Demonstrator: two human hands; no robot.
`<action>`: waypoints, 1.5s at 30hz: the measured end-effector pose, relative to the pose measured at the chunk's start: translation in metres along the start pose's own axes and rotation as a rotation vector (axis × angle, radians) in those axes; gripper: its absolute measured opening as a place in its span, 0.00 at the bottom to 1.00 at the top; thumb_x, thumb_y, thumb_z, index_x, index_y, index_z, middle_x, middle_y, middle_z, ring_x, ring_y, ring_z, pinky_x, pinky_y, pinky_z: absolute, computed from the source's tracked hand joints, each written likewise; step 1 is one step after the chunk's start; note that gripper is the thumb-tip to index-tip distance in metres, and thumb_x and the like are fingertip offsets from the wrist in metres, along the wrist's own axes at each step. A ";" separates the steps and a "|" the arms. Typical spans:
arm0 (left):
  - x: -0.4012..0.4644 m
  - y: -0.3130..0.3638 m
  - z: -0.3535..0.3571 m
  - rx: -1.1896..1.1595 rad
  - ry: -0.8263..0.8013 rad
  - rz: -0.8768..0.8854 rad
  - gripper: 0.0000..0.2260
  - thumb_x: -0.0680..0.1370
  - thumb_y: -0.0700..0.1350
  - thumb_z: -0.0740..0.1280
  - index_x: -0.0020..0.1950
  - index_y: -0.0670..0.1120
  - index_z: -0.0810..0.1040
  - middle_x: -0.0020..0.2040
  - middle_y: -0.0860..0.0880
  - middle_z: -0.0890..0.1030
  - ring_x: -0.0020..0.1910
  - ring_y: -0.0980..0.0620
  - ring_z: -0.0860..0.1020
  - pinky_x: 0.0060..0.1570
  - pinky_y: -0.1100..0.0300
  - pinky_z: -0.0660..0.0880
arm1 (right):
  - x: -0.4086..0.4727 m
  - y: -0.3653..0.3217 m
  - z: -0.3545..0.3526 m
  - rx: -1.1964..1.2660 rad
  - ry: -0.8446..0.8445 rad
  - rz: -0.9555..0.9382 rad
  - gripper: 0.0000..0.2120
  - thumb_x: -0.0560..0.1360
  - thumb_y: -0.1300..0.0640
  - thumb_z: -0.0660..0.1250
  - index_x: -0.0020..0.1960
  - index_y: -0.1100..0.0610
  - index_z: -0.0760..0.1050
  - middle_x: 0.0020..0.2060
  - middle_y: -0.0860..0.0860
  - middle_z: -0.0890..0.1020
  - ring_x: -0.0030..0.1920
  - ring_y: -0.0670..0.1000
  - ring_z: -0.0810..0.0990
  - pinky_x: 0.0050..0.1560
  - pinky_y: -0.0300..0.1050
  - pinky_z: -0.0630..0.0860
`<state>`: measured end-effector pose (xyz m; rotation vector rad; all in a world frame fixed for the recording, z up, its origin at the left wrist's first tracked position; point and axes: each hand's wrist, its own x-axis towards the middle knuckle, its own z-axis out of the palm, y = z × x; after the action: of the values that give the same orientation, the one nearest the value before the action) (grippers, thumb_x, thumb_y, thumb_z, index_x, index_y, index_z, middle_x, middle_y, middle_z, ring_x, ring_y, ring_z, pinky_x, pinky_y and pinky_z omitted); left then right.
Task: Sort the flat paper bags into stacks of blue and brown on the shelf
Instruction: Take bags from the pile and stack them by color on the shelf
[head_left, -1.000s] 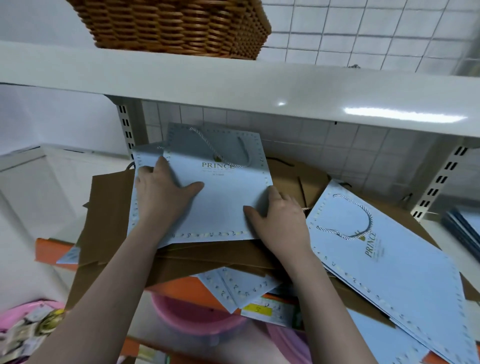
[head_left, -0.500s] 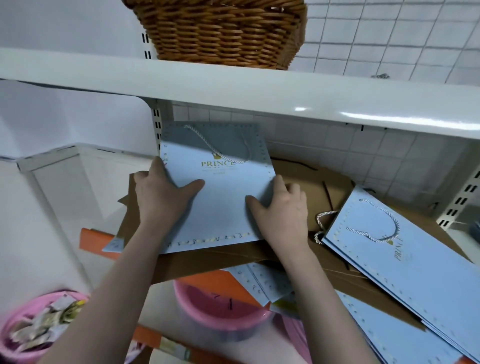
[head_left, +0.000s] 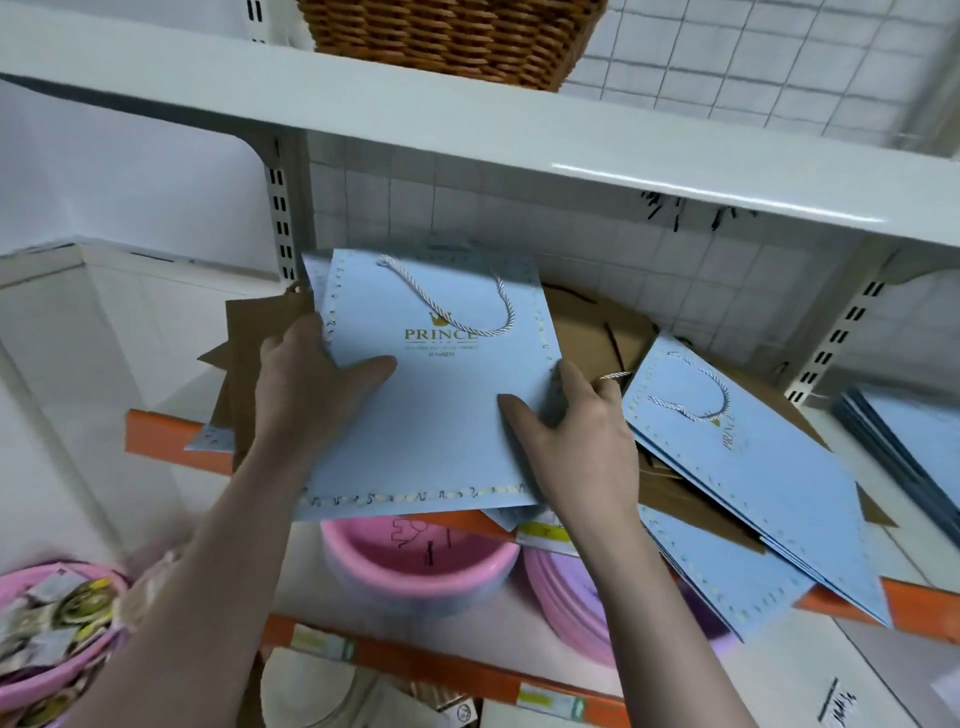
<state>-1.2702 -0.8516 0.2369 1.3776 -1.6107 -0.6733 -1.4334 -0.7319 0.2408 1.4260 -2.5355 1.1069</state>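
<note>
She grips a blue bag (head_left: 436, 395) by both side edges, left hand (head_left: 311, 384) and right hand (head_left: 571, 441) pinching it thumb on top, probably to lift it flat off the brown bags (head_left: 597, 338) on the shelf (head_left: 156, 431)

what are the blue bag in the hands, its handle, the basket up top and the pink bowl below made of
Blue bag: smooth matte card or coated paper; it lies stiff and flat, with printed gold lettering.
Handle: twisted white cord, seemingly fabric; spiral strands show.
Basket: woven wicker or rattan, going by its interlaced brown strands.
Pink bowl: probably plastic, with an even colour and a smooth moulded rim.
</note>
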 end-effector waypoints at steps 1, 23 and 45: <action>-0.004 0.002 0.000 0.018 -0.011 0.002 0.32 0.60 0.61 0.69 0.60 0.47 0.76 0.55 0.44 0.77 0.50 0.44 0.77 0.46 0.52 0.74 | -0.005 0.002 -0.004 -0.005 0.002 0.000 0.29 0.73 0.40 0.65 0.69 0.51 0.66 0.57 0.53 0.69 0.56 0.60 0.75 0.50 0.49 0.71; -0.276 0.177 0.180 0.066 -0.163 0.141 0.24 0.69 0.49 0.74 0.59 0.38 0.72 0.57 0.36 0.71 0.58 0.39 0.69 0.53 0.52 0.66 | -0.116 0.261 -0.231 -0.154 0.084 0.099 0.16 0.76 0.48 0.62 0.57 0.58 0.69 0.56 0.53 0.71 0.56 0.58 0.72 0.48 0.47 0.64; -0.313 0.288 0.401 0.108 -0.387 0.237 0.21 0.72 0.51 0.71 0.56 0.39 0.71 0.52 0.42 0.66 0.56 0.40 0.70 0.47 0.55 0.64 | -0.031 0.456 -0.303 -0.225 0.136 0.338 0.14 0.76 0.48 0.63 0.51 0.60 0.72 0.52 0.55 0.73 0.52 0.59 0.74 0.48 0.46 0.66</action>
<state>-1.7630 -0.5389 0.2103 1.1520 -2.1052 -0.7507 -1.8515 -0.3803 0.1983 0.8634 -2.7581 0.8778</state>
